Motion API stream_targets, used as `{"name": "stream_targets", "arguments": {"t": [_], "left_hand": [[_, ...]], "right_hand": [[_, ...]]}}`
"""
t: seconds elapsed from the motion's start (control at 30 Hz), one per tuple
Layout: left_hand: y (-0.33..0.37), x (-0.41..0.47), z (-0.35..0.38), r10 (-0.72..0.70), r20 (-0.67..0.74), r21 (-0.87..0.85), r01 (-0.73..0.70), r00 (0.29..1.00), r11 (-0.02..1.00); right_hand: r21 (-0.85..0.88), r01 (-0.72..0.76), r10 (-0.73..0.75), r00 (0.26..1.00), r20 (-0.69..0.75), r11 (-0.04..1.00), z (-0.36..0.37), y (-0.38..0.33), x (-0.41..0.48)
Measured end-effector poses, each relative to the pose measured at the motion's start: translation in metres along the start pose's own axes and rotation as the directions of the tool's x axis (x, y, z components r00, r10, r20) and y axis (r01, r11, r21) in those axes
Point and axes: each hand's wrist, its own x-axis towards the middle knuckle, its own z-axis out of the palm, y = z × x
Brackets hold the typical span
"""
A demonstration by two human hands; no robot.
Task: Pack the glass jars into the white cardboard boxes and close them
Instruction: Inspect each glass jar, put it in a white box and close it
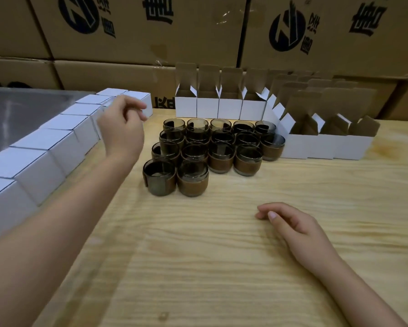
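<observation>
Both hands idle over the pale wooden tabletop [221,267], jars unpacked.

At 5 o'clock I see the right hand [290,223] resting on the wood, fingers loosely curled together and holding nothing. Near 12 o'clock a cluster of dark smoked-glass jars with brown bands [210,147] stands upright on the table. At 10 o'clock the left hand [121,128] hangs with its fingers loosely curled and empty, at the far end of a row of closed white cardboard boxes [47,142] along 9 o'clock; I cannot tell whether it touches them. Open white cardboard boxes [221,107] line up behind the jars, before stacked brown cartons [151,43].
</observation>
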Motion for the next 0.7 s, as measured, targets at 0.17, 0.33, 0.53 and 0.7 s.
{"name": "stream_targets", "arguments": {"t": [0.17, 0.33, 0.53, 0.7], "left_hand": [[0.055, -0.104, 0.012, 0.109, 0.180, -0.156, -0.081, 0.978, 0.984], [0.056, -0.181, 0.035, -0.201, 0.356, -0.130, 0.261, 0.913, 0.956], [0.044, -0.184, 0.044, -0.413, 0.442, 0.050, 0.438, 0.796, 0.898], [0.039, -0.182, 0.050, -0.430, 0.439, 0.092, 0.437, 0.789, 0.895]], "right_hand": [[-0.091, 0.025, -0.023, 0.999, 0.026, 0.996, -0.002, -0.003, 0.000], [-0.136, 0.049, -0.045, 0.999, 0.028, 0.990, -0.002, -0.005, -0.002], [-0.225, 0.099, -0.094, 0.995, 0.034, 0.969, 0.001, -0.005, -0.002], [-0.247, 0.021, -0.044, 0.995, -0.088, 0.969, 0.013, -0.005, 0.010]]}}
